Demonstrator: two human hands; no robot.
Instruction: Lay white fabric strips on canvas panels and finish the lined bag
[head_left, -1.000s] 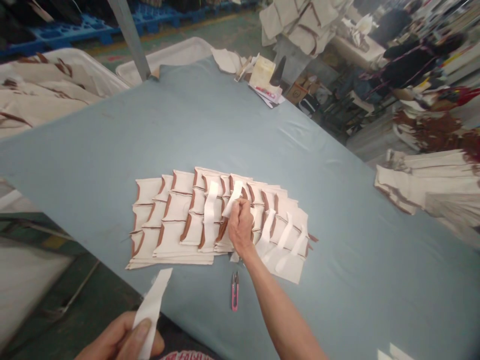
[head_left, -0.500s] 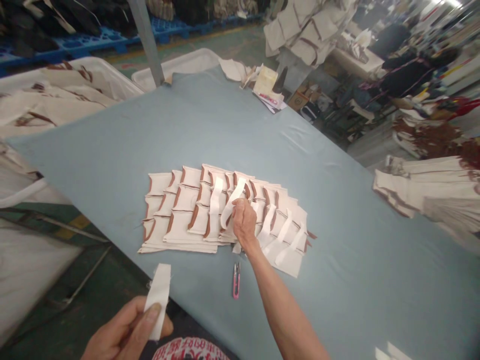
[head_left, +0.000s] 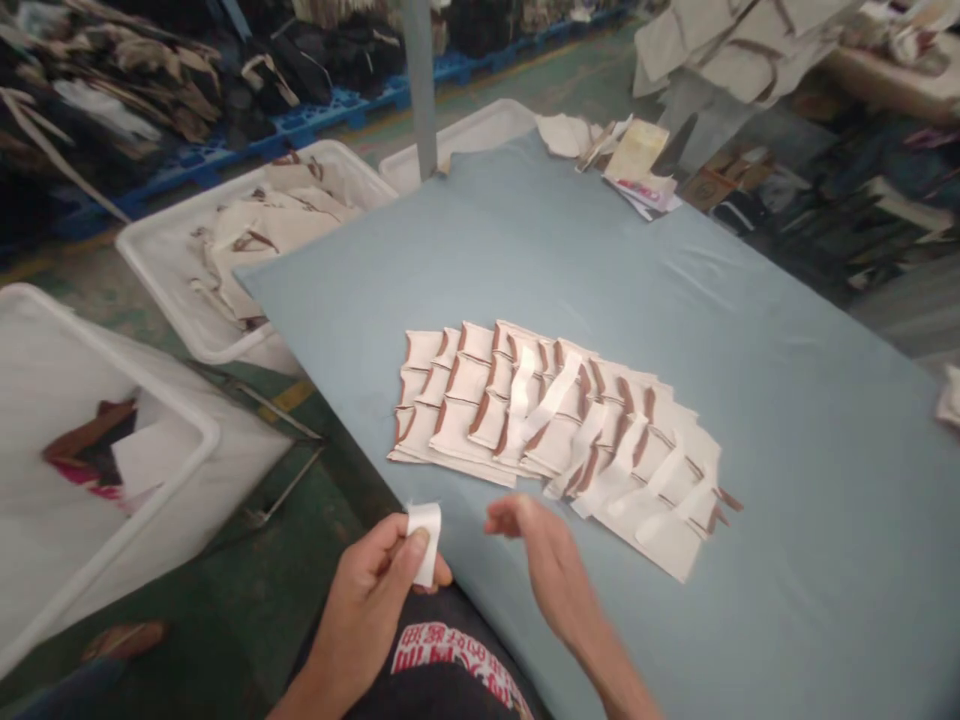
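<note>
Several white strips lie across the overlapping cloth pieces, close to the left edge of the table; bare surface extends far and right of them. We pinch a further strip in our left hand, beside that edge. Our right hand appears released, fingers loosely bent. Since the earlier view, we have withdrawn it from the strips toward our left hand.
</note>
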